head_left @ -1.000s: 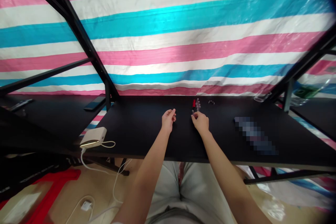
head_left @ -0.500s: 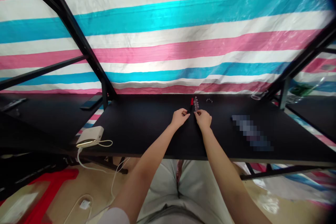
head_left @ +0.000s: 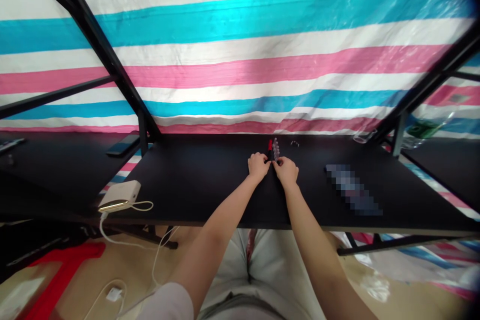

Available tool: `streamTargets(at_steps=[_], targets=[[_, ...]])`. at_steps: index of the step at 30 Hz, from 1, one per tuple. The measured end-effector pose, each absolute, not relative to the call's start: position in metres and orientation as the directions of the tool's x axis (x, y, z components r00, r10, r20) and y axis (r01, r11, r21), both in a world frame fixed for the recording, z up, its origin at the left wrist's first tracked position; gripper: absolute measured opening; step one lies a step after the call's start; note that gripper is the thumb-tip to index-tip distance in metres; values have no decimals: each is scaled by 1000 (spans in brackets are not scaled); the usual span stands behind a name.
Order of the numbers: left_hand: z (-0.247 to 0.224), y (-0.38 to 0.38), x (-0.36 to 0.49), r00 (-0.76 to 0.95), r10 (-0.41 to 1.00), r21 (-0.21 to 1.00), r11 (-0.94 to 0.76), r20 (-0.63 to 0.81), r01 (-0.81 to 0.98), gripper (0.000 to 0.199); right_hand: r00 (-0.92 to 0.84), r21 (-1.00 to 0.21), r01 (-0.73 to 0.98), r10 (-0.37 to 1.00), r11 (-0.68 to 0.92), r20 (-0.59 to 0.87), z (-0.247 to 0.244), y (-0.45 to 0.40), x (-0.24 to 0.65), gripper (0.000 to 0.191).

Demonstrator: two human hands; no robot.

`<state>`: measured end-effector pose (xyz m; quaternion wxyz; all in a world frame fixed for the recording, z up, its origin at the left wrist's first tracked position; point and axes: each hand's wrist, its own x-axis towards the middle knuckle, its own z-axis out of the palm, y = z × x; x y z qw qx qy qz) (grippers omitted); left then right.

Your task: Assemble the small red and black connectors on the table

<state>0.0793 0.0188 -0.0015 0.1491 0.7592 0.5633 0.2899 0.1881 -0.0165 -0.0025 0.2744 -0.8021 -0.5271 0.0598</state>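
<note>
Over the last second the person's left hand [head_left: 258, 164] has come across to the right, so that its fingertips are now just beside those of the right hand [head_left: 286, 170]. The biggest thing from where I'm standing is the striped sheet [head_left: 225, 80], pink, white and blue, hanging at twelve o'clock from the hands. Next comes the black table [head_left: 195, 185] beneath them. On it, between three and four o'clock, lies a pixelated bluish thing [head_left: 352, 190], and between eight and nine a white box [head_left: 122, 190] sits near the edge with a looped cable [head_left: 144, 205]. Both hands are half closed, thumbs drawn in towards bent fingers; I can't tell what, if anything, either has hold of. A red-and-black stick [head_left: 270, 145] lies at twelve, right by the fingertips, and close along its right side runs a strip of clear, bead-like pieces [head_left: 276, 149]. Smallest of all is a curved, shiny bit [head_left: 295, 143] out at two o'clock, apart from the rest.
</note>
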Motion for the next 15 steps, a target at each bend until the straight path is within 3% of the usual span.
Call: streamTargets(at_steps=[4, 8, 15], targets=[[1, 17, 76, 226, 931, 521, -350, 288, 778, 18, 435, -503, 815, 878, -288, 201, -2, -17, 189, 27], [6, 10, 69, 296, 864, 498, -482, 407, 721, 27, 439, -507, 813, 874, -287, 209, -2, -18, 188, 27], [9, 3, 65, 404, 776, 347, -594, 484, 725, 29, 461, -552, 780, 867, -295, 188, 1, -19, 186, 26]])
